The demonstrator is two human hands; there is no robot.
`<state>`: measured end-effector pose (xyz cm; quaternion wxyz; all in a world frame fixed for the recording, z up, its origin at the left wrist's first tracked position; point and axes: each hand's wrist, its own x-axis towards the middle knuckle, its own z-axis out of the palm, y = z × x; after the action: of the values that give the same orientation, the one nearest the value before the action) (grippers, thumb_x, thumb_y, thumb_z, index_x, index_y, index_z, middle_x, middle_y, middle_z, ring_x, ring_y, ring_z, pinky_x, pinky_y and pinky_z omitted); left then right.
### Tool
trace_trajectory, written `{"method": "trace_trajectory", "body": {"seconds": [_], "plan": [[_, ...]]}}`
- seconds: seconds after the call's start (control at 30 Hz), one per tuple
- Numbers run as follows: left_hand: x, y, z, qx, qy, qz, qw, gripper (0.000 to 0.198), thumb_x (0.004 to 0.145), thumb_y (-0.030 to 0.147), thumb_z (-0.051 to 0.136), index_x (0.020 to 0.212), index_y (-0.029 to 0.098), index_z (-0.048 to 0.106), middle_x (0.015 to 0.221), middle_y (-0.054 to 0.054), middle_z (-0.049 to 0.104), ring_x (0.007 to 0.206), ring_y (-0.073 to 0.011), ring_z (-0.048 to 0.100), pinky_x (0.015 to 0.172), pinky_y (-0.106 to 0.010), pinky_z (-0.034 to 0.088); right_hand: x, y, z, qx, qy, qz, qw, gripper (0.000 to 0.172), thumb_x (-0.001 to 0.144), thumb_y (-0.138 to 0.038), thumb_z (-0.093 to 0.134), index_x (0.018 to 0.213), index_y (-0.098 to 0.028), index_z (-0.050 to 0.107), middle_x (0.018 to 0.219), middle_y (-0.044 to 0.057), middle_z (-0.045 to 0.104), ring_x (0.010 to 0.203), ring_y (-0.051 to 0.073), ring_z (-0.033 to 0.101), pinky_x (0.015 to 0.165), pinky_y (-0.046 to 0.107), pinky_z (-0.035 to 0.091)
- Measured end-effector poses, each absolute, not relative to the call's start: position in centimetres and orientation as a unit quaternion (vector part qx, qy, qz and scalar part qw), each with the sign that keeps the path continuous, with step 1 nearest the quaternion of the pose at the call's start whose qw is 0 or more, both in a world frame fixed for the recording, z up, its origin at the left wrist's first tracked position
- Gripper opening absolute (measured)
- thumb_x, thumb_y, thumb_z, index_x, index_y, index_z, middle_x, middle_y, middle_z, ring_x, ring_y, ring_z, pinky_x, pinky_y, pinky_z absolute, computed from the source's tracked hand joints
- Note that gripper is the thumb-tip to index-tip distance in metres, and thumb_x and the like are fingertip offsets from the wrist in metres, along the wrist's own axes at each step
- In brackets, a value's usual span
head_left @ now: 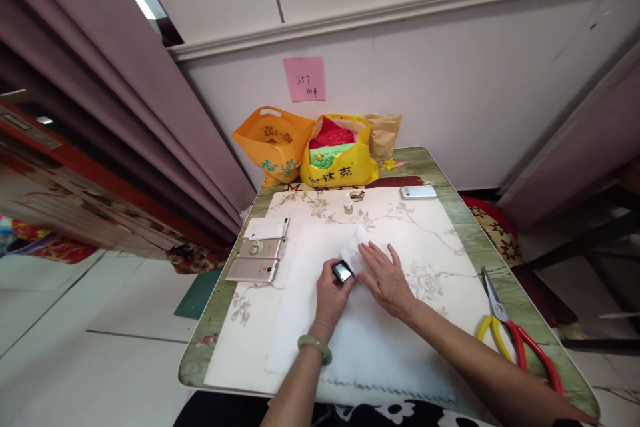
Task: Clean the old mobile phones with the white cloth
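My left hand [330, 297], a green bangle on its wrist, is closed around a small black device [343, 271] with a bright screen. I cannot tell its exact kind. Beside it my right hand [386, 281] holds a folded white cloth [354, 252] under its fingers and thumb, close to the device's upper edge. Both hands are over a white sheet [305, 320] spread on the flowered table cover. To the left lie a white phone [265, 228], a gold phone with a round emblem [257, 249] and another gold phone [250, 270], all face down.
Scissors [499, 312] and red-handled pliers [537, 353] lie along the right edge. A silver phone [418, 193] and a small clear bottle [348, 205] are farther back. Behind stand an orange bag [275, 140], a stuffed yellow bag [345, 173] and a brown paper bag [384, 133].
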<state>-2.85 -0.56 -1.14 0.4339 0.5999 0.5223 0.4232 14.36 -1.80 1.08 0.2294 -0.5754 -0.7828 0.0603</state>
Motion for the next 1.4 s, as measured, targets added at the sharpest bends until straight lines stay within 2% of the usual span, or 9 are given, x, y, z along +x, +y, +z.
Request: {"method": "trace_trajectory", "body": {"seconds": [0.37,0.5,0.63,0.77,0.9,1.03,1.17,1.3,1.4], "plan": [[-3.0,-0.9,-0.5,0.616,0.537,0.417,0.399,0.035,0.070,0.019,0.062,0.104,0.019,0.050,0.075,0.002,0.062,0.067,-0.0141,0.058,0.065,-0.026,0.047,12.1,-3.6,0.0,-0.463,-0.866,0.053,0.180,0.076,0.093,-0.062,0.030,0.152,-0.019,0.007,0.153,0.012,0.026,0.140,0.028,0.024,0.112,0.059,-0.006],[-2.9,-0.7,-0.7,0.609,0.534,0.410,0.419,0.042,0.069,0.022,0.065,0.107,0.019,0.049,0.079,0.001,0.063,0.069,-0.0150,0.060,0.066,-0.027,0.049,13.4,-2.9,-0.4,-0.559,-0.808,0.018,0.185,0.073,0.096,-0.057,0.029,0.151,-0.015,0.007,0.149,0.016,0.032,0.138,0.030,0.030,0.110,0.062,-0.006],[-2.9,-0.8,-0.6,0.619,0.550,0.402,0.390,0.044,0.067,0.015,0.062,0.109,0.019,0.049,0.072,0.003,0.061,0.059,-0.0125,0.055,0.058,-0.024,0.045,13.4,-2.8,-0.3,-0.473,-0.864,0.029,0.173,0.079,0.092,-0.064,0.031,0.151,-0.018,0.009,0.151,0.013,0.030,0.139,0.029,0.028,0.112,0.060,-0.004],[-3.0,-0.8,-0.6,0.619,0.529,0.412,0.409,0.041,0.069,0.021,0.064,0.108,0.019,0.049,0.080,0.000,0.063,0.069,-0.0145,0.059,0.064,-0.026,0.048,13.5,-2.7,-0.3,-0.565,-0.804,0.028,0.183,0.069,0.096,-0.057,0.024,0.151,-0.017,0.010,0.149,0.015,0.034,0.136,0.029,0.033,0.110,0.063,-0.006],[-3.0,-0.7,-0.9,0.621,0.544,0.409,0.389,0.045,0.066,0.015,0.064,0.109,0.018,0.050,0.079,0.001,0.062,0.064,-0.0137,0.057,0.062,-0.025,0.047,13.6,-2.6,-0.4,-0.451,-0.875,0.030,0.173,0.082,0.090,-0.068,0.030,0.151,-0.017,0.011,0.151,0.014,0.030,0.139,0.029,0.028,0.112,0.059,-0.005],[-3.0,-0.6,-1.0,0.622,0.527,0.408,0.411,0.043,0.070,0.019,0.064,0.109,0.019,0.048,0.081,0.000,0.062,0.070,-0.0151,0.059,0.065,-0.026,0.048,13.6,-2.5,-0.5,-0.557,-0.809,0.025,0.187,0.071,0.096,-0.058,0.025,0.151,-0.015,0.012,0.148,0.018,0.034,0.136,0.030,0.033,0.109,0.063,-0.008],[-3.0,-0.7,-1.0,0.626,0.541,0.406,0.388,0.044,0.066,0.013,0.061,0.108,0.019,0.049,0.078,0.001,0.062,0.066,-0.0137,0.057,0.063,-0.025,0.046,13.2,-2.6,-0.3,-0.460,-0.869,0.060,0.172,0.081,0.090,-0.067,0.029,0.151,-0.016,0.012,0.151,0.015,0.028,0.140,0.030,0.026,0.112,0.059,-0.006],[-2.9,-0.7,-0.8,0.620,0.529,0.416,0.404,0.042,0.067,0.018,0.063,0.107,0.019,0.049,0.081,0.001,0.062,0.069,-0.0141,0.058,0.065,-0.026,0.047,13.0,-2.4,-0.3,-0.549,-0.813,0.070,0.180,0.067,0.096,-0.058,0.024,0.151,-0.020,0.014,0.150,0.014,0.032,0.138,0.028,0.030,0.110,0.061,-0.008],[-2.9,-0.7,-0.6,0.612,0.542,0.411,0.404,0.045,0.066,0.016,0.063,0.109,0.018,0.049,0.075,0.003,0.060,0.066,-0.0138,0.057,0.063,-0.025,0.047,12.9,-2.3,-0.3,-0.511,-0.840,0.061,0.175,0.073,0.093,-0.060,0.031,0.151,-0.018,0.015,0.151,0.014,0.031,0.139,0.029,0.028,0.111,0.060,-0.004]]}}
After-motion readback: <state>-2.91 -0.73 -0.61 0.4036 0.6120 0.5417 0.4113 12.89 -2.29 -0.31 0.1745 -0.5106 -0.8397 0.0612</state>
